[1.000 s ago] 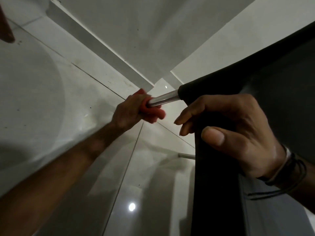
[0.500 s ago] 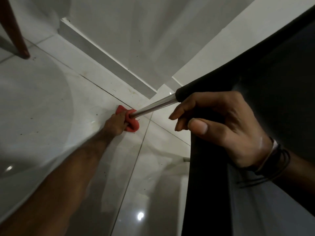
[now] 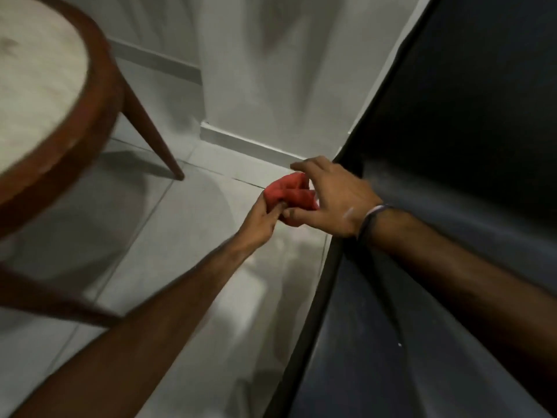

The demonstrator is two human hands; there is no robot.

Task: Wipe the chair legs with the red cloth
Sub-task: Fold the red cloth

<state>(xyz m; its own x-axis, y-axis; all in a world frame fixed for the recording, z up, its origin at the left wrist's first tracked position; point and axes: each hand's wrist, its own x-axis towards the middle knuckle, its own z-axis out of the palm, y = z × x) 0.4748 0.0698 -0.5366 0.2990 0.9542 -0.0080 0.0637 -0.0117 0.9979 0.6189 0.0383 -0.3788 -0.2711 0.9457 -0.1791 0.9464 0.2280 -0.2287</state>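
Note:
The red cloth [image 3: 291,190] is bunched up above the floor tiles, just left of the black chair seat [image 3: 452,206]. My left hand [image 3: 262,217] pinches its lower left edge. My right hand [image 3: 334,200] covers the cloth from the right, fingers curled over and under it, a dark band on the wrist. Both hands touch the cloth. No metal chair leg shows; the black seat edge [image 3: 328,267] runs down the frame beside my hands.
A wooden stool or chair with a pale round seat [image 3: 36,73] and brown rim stands at the upper left; one tapered wooden leg [image 3: 153,143] reaches the floor. A white wall corner with skirting [image 3: 241,143] lies behind the hands. Glossy white floor tiles [image 3: 180,236] spread below.
My left hand has come off the metal chair leg with the cloth. My right hand has left the seat edge and met the cloth. The view has swung up, showing the wooden stool.

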